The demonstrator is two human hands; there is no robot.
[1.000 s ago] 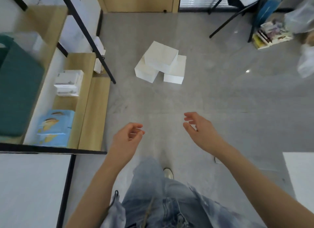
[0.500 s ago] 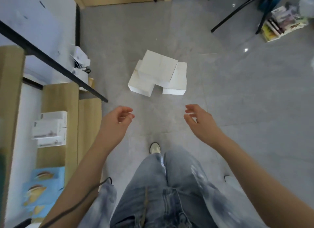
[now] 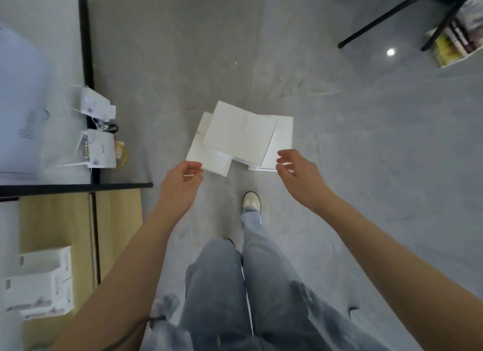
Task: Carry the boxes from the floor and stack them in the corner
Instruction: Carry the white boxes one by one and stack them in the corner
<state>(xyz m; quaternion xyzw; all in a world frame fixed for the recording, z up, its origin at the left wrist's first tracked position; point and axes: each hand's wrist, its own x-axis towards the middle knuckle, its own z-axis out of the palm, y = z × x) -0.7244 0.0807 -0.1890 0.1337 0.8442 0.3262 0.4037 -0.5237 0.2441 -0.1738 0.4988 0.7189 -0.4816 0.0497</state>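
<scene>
- Grey floor [image 3: 366, 167] fills most of the frame.
- White boxes [image 3: 240, 138] mid-frame on the floor: one skewed on top of two.
- Left hand [image 3: 180, 191] below the pile's left corner, grip loosely curled, empty.
- Right hand [image 3: 300, 178] at the right corner, fingers apart, empty.

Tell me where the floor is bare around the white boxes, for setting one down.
Bare grey floor lies right of the white boxes, up to the black stand legs, and beyond the boxes toward the wall. Left is crowded: white devices and the shelf frame.
</scene>
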